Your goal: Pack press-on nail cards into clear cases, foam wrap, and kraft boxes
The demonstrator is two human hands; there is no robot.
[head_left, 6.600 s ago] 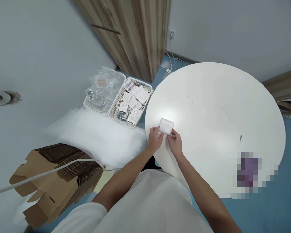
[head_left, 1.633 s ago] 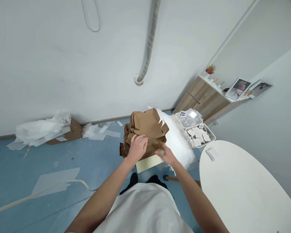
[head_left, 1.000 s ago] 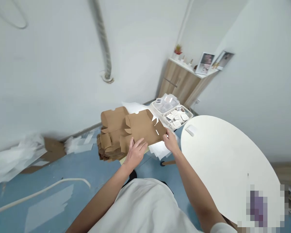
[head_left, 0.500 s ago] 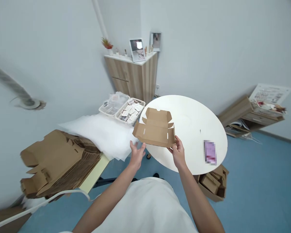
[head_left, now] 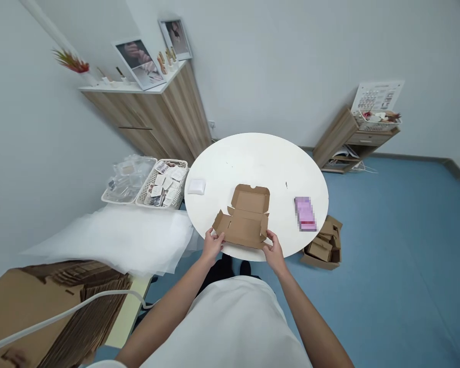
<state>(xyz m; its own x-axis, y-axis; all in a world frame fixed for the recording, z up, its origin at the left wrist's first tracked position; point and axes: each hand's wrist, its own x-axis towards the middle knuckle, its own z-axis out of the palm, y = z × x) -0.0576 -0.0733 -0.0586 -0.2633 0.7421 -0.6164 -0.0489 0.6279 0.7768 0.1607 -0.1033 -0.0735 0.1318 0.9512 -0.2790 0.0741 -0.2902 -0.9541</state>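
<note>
An unfolded brown cardboard box [head_left: 247,227] lies over the near part of the round white table [head_left: 249,153], its lid flap pointing away from me. My left hand [head_left: 212,246] grips its near left corner, thumb on top. At the near right corner my right hand [head_left: 274,253] pinches the edge beside a side flap that stands up. Left of the cardboard, a small white padded packet [head_left: 197,186] rests on the table. To the right lies a pixelated purple item [head_left: 305,213]; its kind I cannot make out.
White sheets [head_left: 126,235] and a stack of flat cardboard boxes [head_left: 80,317] are at the left. Baskets of small packets [head_left: 163,185] and plastic bags [head_left: 128,179] stand beyond them. A carton [head_left: 322,261] holding folded boxes sits on the floor, right of the table.
My left hand, open and off the cardboard before, now grips its left corner. The cardboard has come down toward the table. The view has swung right, and the white packet has come into sight.
</note>
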